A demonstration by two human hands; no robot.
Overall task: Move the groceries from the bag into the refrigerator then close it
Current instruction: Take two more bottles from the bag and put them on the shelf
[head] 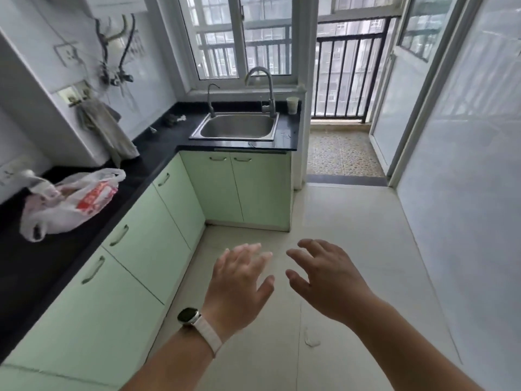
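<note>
Head view looks down into a narrow kitchen with a pale tiled floor (352, 221) and an L-shaped black countertop (158, 153) that runs along the left wall and turns under the window (239, 38). Below the counter stand pale green cabinets (135, 263); six door or drawer handles show on them. A steel sink (238, 127) is set into the counter under the window, its basin bare, with two faucets behind it: a small one (211, 100) at the left and a tall curved one (265, 88) at the right. One white cup (292, 105) stands on the counter at the right end, just beside the sink; what it holds cannot be told. A grey cloth (110, 131) hangs from the left wall. To the right, a black railing (344, 80) closes a balcony with a pebbled floor.

One plastic bag (70, 203), white with red print, lies slumped on the counter at the left, well apart from the hands; something fills it, but its contents cannot be made out. No refrigerator is in view.

Both hands hover over the floor, near each other but apart. Left hand (239, 283), with a watch (191, 317) on a white strap at the wrist, has its fingers spread and holds nothing. Right hand (327, 280) is likewise spread and empty.
</note>
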